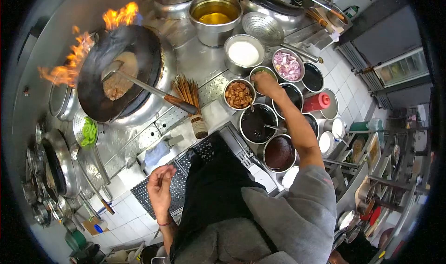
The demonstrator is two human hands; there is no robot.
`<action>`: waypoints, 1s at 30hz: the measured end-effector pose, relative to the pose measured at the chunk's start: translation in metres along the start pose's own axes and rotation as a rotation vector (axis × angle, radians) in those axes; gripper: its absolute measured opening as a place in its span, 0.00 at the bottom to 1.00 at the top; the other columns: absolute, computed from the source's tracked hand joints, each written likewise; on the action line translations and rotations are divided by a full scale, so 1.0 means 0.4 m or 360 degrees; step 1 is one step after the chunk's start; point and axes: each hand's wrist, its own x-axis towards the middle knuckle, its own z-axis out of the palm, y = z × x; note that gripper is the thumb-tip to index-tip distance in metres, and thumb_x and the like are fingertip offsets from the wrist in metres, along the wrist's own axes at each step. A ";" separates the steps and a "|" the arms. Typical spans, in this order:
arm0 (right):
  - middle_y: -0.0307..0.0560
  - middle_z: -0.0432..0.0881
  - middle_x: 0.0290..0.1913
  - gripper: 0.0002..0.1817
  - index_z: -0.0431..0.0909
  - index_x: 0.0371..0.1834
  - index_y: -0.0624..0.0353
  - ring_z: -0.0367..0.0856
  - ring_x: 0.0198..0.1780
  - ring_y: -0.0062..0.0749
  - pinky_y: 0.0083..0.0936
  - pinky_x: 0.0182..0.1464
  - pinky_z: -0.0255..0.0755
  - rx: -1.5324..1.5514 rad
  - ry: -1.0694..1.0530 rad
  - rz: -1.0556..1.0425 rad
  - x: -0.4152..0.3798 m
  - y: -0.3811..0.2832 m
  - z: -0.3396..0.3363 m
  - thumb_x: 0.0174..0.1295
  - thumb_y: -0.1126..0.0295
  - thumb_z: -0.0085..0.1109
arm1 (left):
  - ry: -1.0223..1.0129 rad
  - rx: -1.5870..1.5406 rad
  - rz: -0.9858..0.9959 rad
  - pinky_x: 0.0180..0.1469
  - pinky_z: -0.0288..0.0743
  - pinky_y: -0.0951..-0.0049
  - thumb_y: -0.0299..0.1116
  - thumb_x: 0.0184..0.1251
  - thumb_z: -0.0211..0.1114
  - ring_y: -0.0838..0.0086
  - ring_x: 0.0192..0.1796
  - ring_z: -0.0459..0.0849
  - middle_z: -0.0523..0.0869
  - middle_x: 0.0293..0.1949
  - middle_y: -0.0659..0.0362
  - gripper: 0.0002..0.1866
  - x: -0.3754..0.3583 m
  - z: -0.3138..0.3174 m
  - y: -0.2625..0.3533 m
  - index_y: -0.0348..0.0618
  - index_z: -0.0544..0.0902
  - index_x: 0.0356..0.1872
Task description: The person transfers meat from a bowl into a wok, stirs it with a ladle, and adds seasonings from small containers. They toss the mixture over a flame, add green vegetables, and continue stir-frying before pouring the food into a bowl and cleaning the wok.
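My right hand (268,85) reaches into a small metal pot (263,70) with something green in it; the fingertips are hidden inside. Empty as far as I can see, my left hand (160,186) hovers before my apron with its fingers curled together against the thumb. A black wok (88,94) sits on the burner with flames (120,16) rising behind it. Inside it is a pale brown, steaming food (116,86). A ladle (144,85) rests in the wok, its wooden handle over the rim. Beside my right hand stands a pot of browned chunks (239,95).
Chopped onion (287,66), white liquid (243,53), dark sauces (258,123) and a red squeeze bottle (318,102) crowd around my right arm. A bamboo brush (191,100) lies by the wok. Yellow oil (216,15) fills a pot behind. Green pieces (87,132) lie in a strainer.
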 end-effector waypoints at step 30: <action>0.43 0.85 0.26 0.11 0.84 0.44 0.65 0.81 0.28 0.20 0.20 0.33 0.75 0.1393 0.0714 0.0041 0.280 -0.491 -0.228 0.62 0.71 0.61 | 0.0214 -0.0024 0.0034 0.55 0.77 0.72 0.30 0.72 0.59 0.71 0.47 0.84 0.85 0.46 0.54 0.12 0.010 -0.272 -0.074 0.34 0.77 0.51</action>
